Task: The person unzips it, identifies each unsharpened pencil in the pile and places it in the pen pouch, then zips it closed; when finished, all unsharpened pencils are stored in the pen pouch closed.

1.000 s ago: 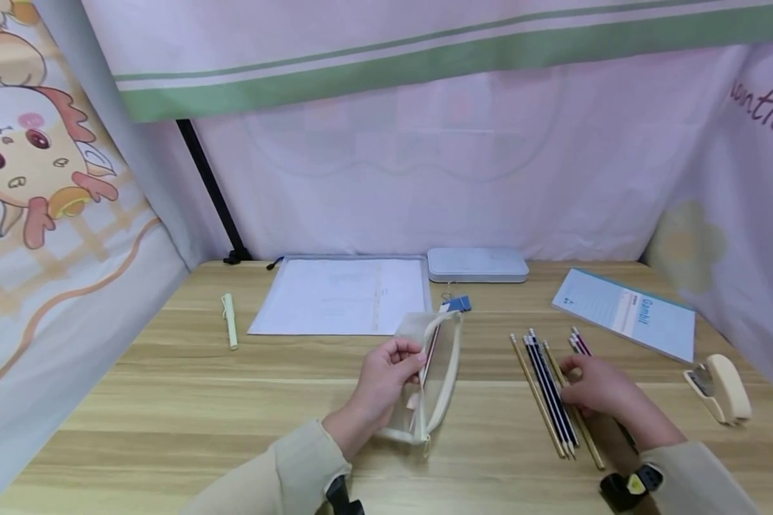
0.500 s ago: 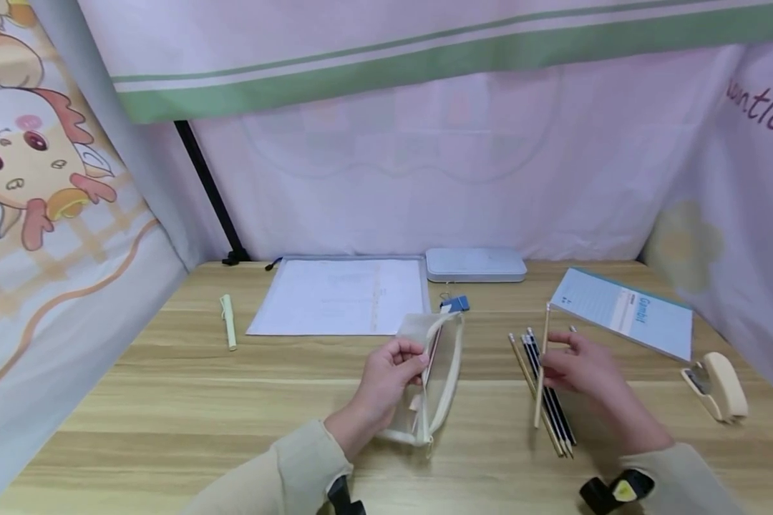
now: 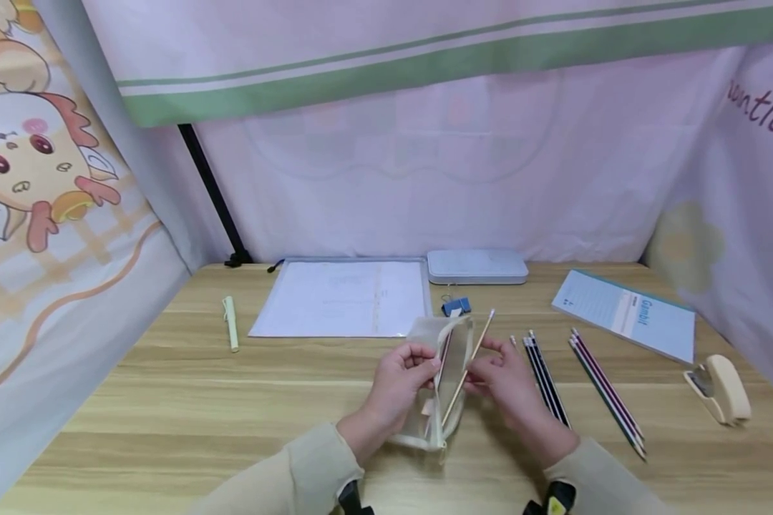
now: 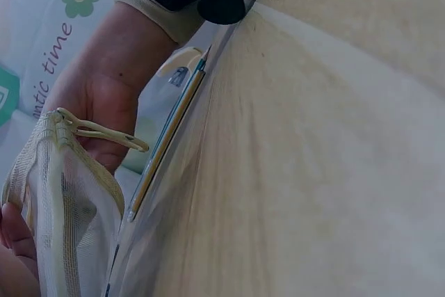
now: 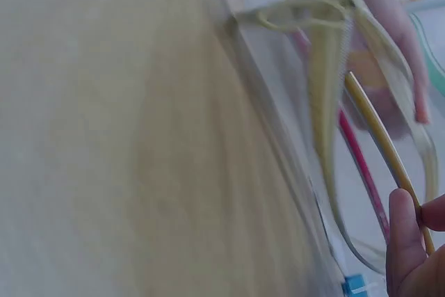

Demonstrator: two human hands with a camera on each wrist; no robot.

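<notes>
My left hand (image 3: pixel 389 390) pinches the near-left edge of a translucent cream mesh pencil case (image 3: pixel 419 329), holding its zipped mouth apart. My right hand (image 3: pixel 515 390) pinches a gold pencil (image 5: pixel 379 130) between thumb and finger, slanted, its lower end inside the mouth and its eraser end up. Inside the case shows a dark-red pencil (image 5: pixel 361 172). Just right of my right hand lie several dark striped pencils (image 3: pixel 545 375); another gold pencil (image 4: pixel 163 151) beside them is mostly hidden by that hand in the head view. Farther right lie red and green pencils (image 3: pixel 608 393).
Behind the case are a blue binder clip (image 3: pixel 456 306), a white sheet (image 3: pixel 341 300) and a flat white box (image 3: pixel 477 267). A pale green pen (image 3: pixel 230 323) lies left; a blue notebook (image 3: pixel 625 315) and a cream stapler (image 3: pixel 724 390) lie right. Curtains enclose the wooden table (image 3: pixel 167 415).
My right hand picked a gold pencil from the row, lifted and tilted it, and carried it left into the case's mouth. The left hand kept its grip, shifting slightly right with the case.
</notes>
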